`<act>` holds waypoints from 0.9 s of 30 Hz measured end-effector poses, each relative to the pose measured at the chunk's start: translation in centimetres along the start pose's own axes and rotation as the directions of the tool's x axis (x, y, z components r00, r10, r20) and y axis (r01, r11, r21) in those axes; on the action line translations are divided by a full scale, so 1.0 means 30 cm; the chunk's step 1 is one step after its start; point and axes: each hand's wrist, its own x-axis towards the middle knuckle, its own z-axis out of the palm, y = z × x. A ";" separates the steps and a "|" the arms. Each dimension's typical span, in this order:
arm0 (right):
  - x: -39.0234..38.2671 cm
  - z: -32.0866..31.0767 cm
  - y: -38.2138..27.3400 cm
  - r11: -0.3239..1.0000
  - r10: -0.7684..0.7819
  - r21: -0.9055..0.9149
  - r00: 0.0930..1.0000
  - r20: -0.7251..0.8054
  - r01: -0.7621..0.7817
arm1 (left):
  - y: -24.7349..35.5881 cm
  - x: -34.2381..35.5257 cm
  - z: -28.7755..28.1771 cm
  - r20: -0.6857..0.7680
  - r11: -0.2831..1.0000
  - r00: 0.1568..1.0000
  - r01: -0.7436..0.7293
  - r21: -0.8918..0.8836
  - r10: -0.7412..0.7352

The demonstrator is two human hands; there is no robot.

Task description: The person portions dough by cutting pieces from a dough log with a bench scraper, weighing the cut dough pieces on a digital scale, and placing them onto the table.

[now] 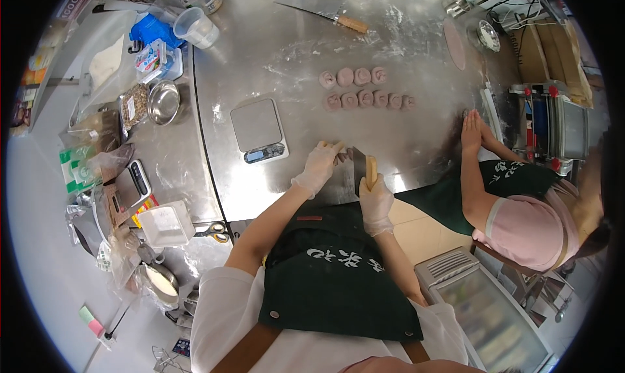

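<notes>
My right hand (376,206), in a clear glove, is closed around the pale yellow handle of a bench scraper (359,167). Its metal blade stands close to the steel worktop, near its front edge. Just left of the blade, my gloved left hand (317,168) has its fingers drawn together at a small dark piece (347,154), too small to name. Beyond my hands lie two rows of pinkish-purple dough pieces (366,99), several in each. To the left of them is a kitchen scale (256,125) with a square metal plate.
At right, a co-worker's hands (474,131) are pressed together over the worktop. A knife (351,25) with a wooden handle lies at the back. Along the left stand a metal bowl (163,102), a clear plastic cup (196,28) and a white tub (167,225).
</notes>
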 end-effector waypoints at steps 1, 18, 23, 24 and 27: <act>-0.007 0.007 0.001 1.000 -0.009 0.009 1.000 0.004 0.009 | -0.006 -0.008 0.005 0.001 1.000 1.000 -0.002 0.003 0.002; 0.063 0.151 -0.078 0.972 -0.150 -0.131 0.943 0.297 0.196 | 0.035 -0.031 -0.029 -0.172 0.783 0.873 0.302 -0.544 -0.457; 0.096 0.122 -0.181 0.945 -0.022 -0.280 0.888 0.459 0.169 | -0.093 -0.046 0.088 -0.429 0.911 0.846 0.143 -0.388 -0.315; 0.097 0.128 -0.165 0.945 -0.021 -0.283 0.890 0.455 0.167 | -0.085 -0.046 0.080 -0.444 0.913 0.839 0.138 -0.385 -0.314; 0.089 0.130 -0.108 0.982 -0.103 -0.111 0.928 0.358 0.151 | -0.066 -0.044 0.059 -0.383 0.933 0.861 0.246 -0.263 -0.335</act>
